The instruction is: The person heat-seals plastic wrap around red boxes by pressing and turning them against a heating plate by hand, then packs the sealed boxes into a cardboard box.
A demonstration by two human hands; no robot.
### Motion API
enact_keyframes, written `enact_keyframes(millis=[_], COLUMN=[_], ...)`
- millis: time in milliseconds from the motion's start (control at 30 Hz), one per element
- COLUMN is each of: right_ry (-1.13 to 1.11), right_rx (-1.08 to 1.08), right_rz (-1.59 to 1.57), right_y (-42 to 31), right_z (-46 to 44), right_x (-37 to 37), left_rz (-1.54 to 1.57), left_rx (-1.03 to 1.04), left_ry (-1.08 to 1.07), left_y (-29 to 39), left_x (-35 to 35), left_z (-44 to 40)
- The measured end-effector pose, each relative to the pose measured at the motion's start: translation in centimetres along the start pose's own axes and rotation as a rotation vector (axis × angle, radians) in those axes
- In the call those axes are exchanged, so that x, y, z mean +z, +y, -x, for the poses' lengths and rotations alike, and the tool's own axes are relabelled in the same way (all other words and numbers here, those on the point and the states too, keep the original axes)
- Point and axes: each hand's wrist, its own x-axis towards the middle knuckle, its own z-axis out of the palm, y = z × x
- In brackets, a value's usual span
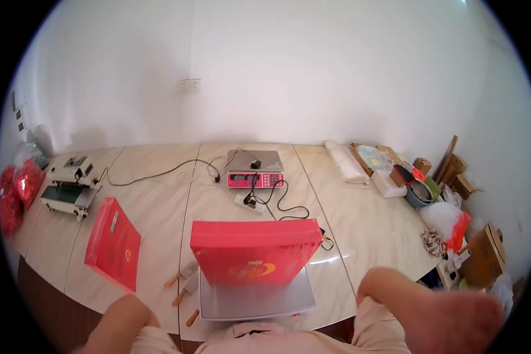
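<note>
A large red box with a gold emblem stands upright on a silver metal platform at the table's near edge. To its left, a second red box stands upright on the table. My right hand is a blur at the lower right, away from both boxes, and its fingers cannot be made out. Only part of my left arm shows at the lower left; my left hand is outside the picture.
Wooden-handled tools lie left of the platform. Behind the box are a pink-panelled scale, a power strip and black cables. A sealing machine and red bags are left; cartons, a bowl and wrap are right.
</note>
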Motion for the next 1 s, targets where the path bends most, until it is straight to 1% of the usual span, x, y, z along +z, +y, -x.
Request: enact_keyframes(millis=[33, 67, 100, 133, 167, 233, 300, 333, 367, 400, 433, 467, 500, 567, 600, 633, 700, 767, 800, 833, 900, 1000], right_ry=[0.002, -0.204, -0.412, -0.671, -0.705, -0.809, -0.667, -0.678, -0.691, -0.690, -0.690, -0.532, -0.548, -0.696, -0.719, -0.753, -0.739, -0.760, -0.831, -0.834, -0.771, -0.752], right_rx=[0.018, 0.388, 0.752, 0.927, 1.176, 1.434, 1.841, 1.942, 1.961, 1.862, 1.763, 1.824, 1.838, 1.795, 1.756, 1.643, 1.687, 1.627, 1.620, 1.614, 1.625, 1.627], right_rz=[-0.009, 0.144, 0.296, 0.410, 0.368, 0.322, 0.131, 0.077, 0.089, 0.121, 0.150, 0.174, 0.182, 0.104, 0.156, 0.238, 0.303, 0.365, 0.389, 0.427, 0.361, 0.332], right_y=[0.1, 0.2, 0.3, 0.5, 0.7, 0.4, -0.8, -1.3, -1.7, -2.3, -3.0, -3.6, -3.3, -2.0, -1.6, -0.7, 0.6, 2.3, 2.9, 3.1, 3.4, 2.9], right_z=[2.9, 6.2, 9.2, 12.0, 15.1, 21.6, 23.0, 23.2, 24.3, 25.7, 26.2, 26.5, 26.6, 26.6, 26.1, 26.3, 24.1, 21.5, 20.4, 20.6, 21.5, 21.9], right_x=[-1.2, -2.6, -3.4, -4.1, -4.4, -7.8, -8.5, -8.9, -9.5, -10.3, -10.0, -9.4, -9.7, -10.8, -11.0, -11.8, -12.4, -11.8, -11.7, -12.1, -13.2, -12.3], left_rz=[-0.036, -0.183, -0.195, -0.529, -0.859, -0.535, -0.397, -0.401, -0.259, -0.115, -0.121, -0.151, -0.182, -0.198, -0.185, -0.173, -0.197, -0.195, -0.195, -0.161, -0.238, -0.248], left_rx=[-0.027, -0.297, -0.294, -0.679, -1.058, -1.757, -1.903, -1.929, -1.996, -2.061, -2.088, -2.016, -1.940, -1.959, -1.949, -1.934, -1.916, -1.917, -1.924, -1.941, -1.904, -1.893], left_ry=[0.190, 0.398, 0.388, 0.185, -0.035, 0.042, 0.079, 0.083, 0.106, 0.134, 0.146, 0.151, 0.156, 0.214, 0.212, 0.212, 0.205, 0.295, 0.288, 0.292, 0.216, 0.187], left_y=[0.7, 0.8, 1.3, 1.7, 2.0, 1.8, 3.1, 3.7, 4.1, 4.6, 5.1, 5.5, 5.7, 6.1, 6.2, 6.1, 6.5, 7.1, 7.0, 6.9, 6.6, 7.0], left_x=[-0.2, -0.3, -1.2, -2.5, -3.4, -3.6, -2.6, -2.6, -2.8, -3.0, -3.1, -3.2, -3.2, -2.4, -1.9, -1.3, 0.7, 2.9, 3.7, 4.0, 4.1, 2.3], left_z=[1.8, 5.3, 9.4, 13.8, 17.8, 24.1, 27.1, 27.9, 28.6, 29.2, 30.0, 30.8, 31.2, 31.6, 31.9, 32.2, 33.0, 34.1, 34.0, 33.6, 33.6, 34.2])
